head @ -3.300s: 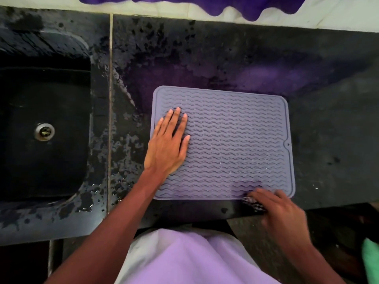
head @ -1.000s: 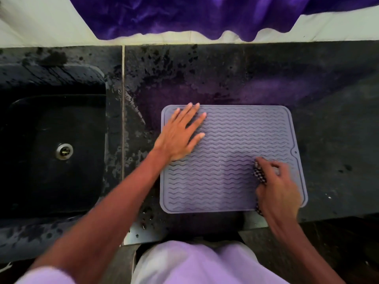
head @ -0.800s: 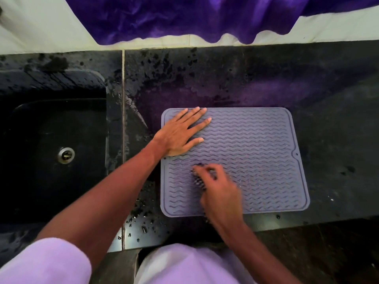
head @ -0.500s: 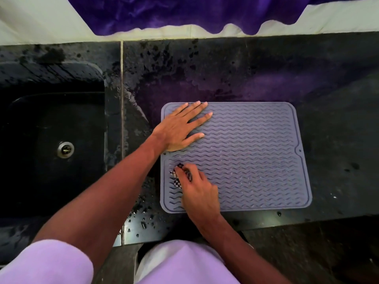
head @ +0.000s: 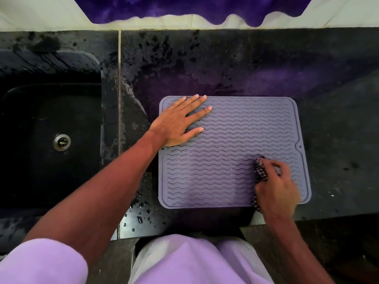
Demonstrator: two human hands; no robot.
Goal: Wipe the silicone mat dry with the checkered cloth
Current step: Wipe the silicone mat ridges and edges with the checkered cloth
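a: which step is this?
b: mid-wipe, i'd judge. the lilac-grey rectangular silicone mat (head: 231, 152), ribbed with raised wavy lines, lies flat on the dark, wet stone tabletop (head: 246, 64). the right hand (head: 276, 187) sits at the mat's near right corner, fingers curled round a bunched black-and-white checkered cloth (head: 260, 170).
a: and the other?
b: the left hand (head: 178, 121) is spread flat with straight fingers, pressing the mat's far left corner and holding nothing.
a: next?
b: likely strokes along the ridges, with the cloth pushed into the grooves. soft silicone may creep, so pin it down. droplets (head: 141, 216) bead off the mat's near left corner, and a black sink (head: 30, 111) lies left of the mat.
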